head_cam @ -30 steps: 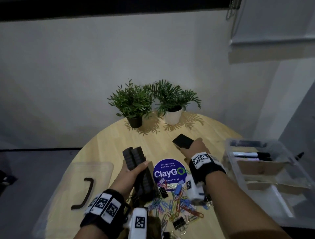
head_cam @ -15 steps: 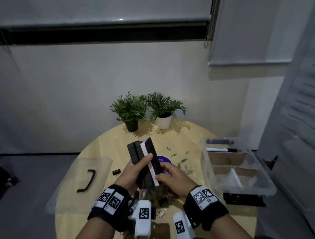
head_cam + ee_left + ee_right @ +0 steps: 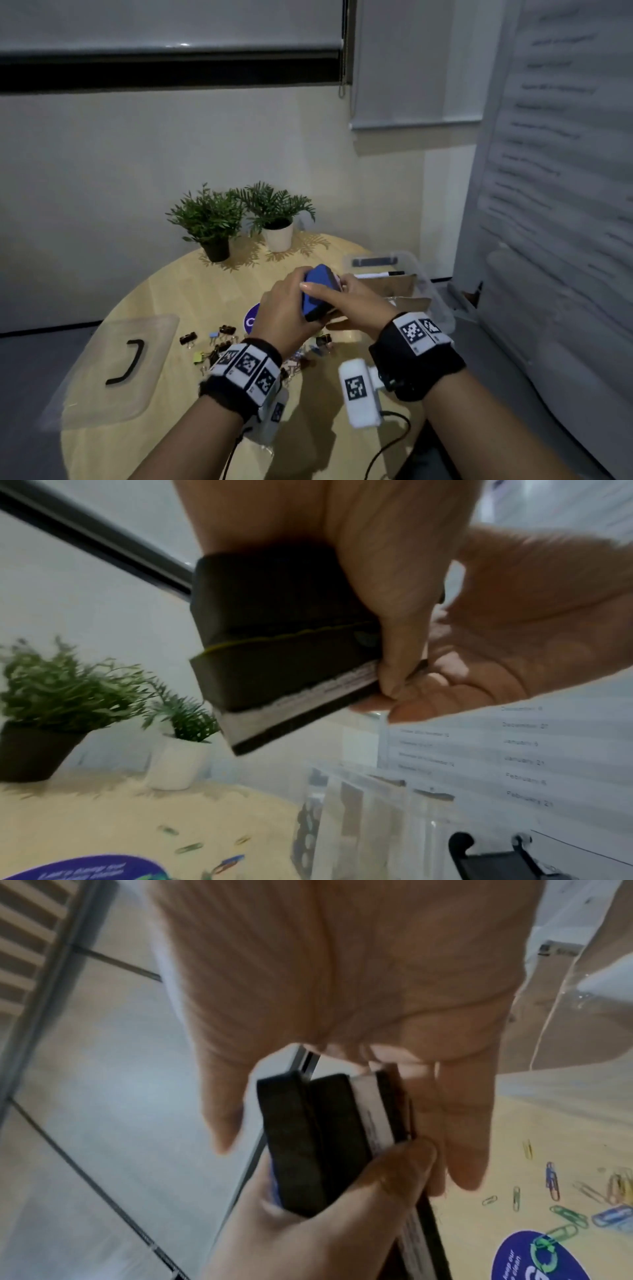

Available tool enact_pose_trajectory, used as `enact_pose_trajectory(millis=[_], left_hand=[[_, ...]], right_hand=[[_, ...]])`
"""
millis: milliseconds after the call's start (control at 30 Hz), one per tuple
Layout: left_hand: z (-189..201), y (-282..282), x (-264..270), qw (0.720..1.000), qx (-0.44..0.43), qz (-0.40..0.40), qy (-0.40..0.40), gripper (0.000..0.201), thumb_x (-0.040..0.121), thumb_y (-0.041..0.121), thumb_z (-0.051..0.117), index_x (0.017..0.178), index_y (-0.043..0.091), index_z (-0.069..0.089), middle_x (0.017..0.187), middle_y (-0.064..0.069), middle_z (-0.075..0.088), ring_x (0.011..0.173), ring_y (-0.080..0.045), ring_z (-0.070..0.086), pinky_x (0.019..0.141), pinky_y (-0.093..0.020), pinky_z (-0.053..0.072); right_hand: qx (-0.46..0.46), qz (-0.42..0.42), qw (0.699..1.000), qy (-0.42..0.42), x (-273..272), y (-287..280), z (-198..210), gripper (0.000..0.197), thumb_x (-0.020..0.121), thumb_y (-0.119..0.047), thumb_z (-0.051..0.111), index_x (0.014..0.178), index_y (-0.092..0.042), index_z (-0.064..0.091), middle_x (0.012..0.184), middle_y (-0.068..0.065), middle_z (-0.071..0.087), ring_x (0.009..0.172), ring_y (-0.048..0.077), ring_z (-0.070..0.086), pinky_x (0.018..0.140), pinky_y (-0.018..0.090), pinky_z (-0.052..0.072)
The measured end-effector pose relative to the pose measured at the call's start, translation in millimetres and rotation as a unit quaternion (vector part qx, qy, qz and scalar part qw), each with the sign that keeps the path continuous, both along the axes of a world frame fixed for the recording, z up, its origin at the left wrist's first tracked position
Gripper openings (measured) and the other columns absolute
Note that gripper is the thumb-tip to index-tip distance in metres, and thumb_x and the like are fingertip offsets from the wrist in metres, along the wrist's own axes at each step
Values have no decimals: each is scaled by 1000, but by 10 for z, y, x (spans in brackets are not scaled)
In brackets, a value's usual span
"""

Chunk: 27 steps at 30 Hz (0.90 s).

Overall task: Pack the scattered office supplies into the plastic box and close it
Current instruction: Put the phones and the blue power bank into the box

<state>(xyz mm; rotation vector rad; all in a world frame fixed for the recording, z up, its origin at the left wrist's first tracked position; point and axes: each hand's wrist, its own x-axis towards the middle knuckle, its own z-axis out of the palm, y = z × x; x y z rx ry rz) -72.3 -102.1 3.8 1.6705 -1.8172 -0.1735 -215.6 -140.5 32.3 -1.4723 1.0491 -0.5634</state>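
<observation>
A stack of whiteboard erasers (image 3: 317, 291), blue-backed with black felt, is held above the table beside the clear plastic box (image 3: 423, 274). My left hand (image 3: 291, 308) grips the stack (image 3: 308, 1150) from below, thumb across its edge. My right hand (image 3: 359, 298) lies against the stack's far side with fingers nearly straight (image 3: 462, 1150); its thumb stands a little apart. In the left wrist view the felt layers (image 3: 284, 642) fill the middle. The box stands open with a marker (image 3: 380, 274) and brown dividers inside. Binder clips (image 3: 219, 339) and paper clips (image 3: 555, 1180) lie scattered on the wood.
The box's clear lid (image 3: 120, 370) with a black handle lies at the table's left. Two potted plants (image 3: 209, 219) stand at the back. A purple round sticker (image 3: 251, 317) lies under my hands. A whiteboard (image 3: 548, 171) rises at the right.
My right hand brought an eraser from the table to the ones in my left. Both hands then carried the stack right toward the box and tipped it blue side up.
</observation>
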Motion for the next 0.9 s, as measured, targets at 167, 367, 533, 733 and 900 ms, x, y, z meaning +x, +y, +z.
enact_pose_trajectory(millis=[167, 367, 533, 733, 900], left_hand=[[208, -104, -110, 996, 70, -40, -22, 90, 69, 63, 68, 141, 30, 27, 140, 5, 42, 125, -18, 45, 101, -42, 42], [498, -292, -53, 914, 270, -115, 280, 45, 94, 36, 51, 137, 24, 40, 136, -3, 49, 120, -19, 52, 106, -42, 38], [473, -689, -235, 912, 226, -107, 324, 61, 84, 15, 70, 137, 19, 41, 124, -4, 56, 94, -15, 64, 82, -30, 55], [253, -1136, -547, 965, 230, -110, 62, 73, 76, 20, 78, 134, 21, 33, 126, -3, 51, 106, -23, 59, 84, -37, 54], [45, -1356, -633, 968, 224, -83, -79, 69, 70, 35, 79, 127, 17, 44, 124, -6, 47, 111, -25, 50, 96, -44, 46]], right_hand=[[7, -74, 994, -81, -330, -214, 29, 48, 80, -17, 73, 121, -8, 49, 119, 15, 63, 95, 25, 68, 84, 40, 58], [-37, -103, 973, -204, -868, -545, 93, 63, 51, -31, 77, 109, -17, 56, 102, 7, 67, 82, 13, 69, 67, 27, 59], [-125, -51, 988, -69, -1262, -797, 152, 44, 80, -1, 71, 118, -17, 54, 108, 2, 64, 85, 2, 67, 71, 11, 54], [-228, -3, 942, 246, -1483, -1132, 79, 73, 71, -14, 81, 131, -22, 41, 112, 1, 54, 98, 20, 57, 79, 27, 48], [-293, 26, 874, 387, -1417, -1296, -50, 65, 68, -19, 77, 122, -27, 43, 116, 5, 53, 101, 26, 58, 88, 39, 51]])
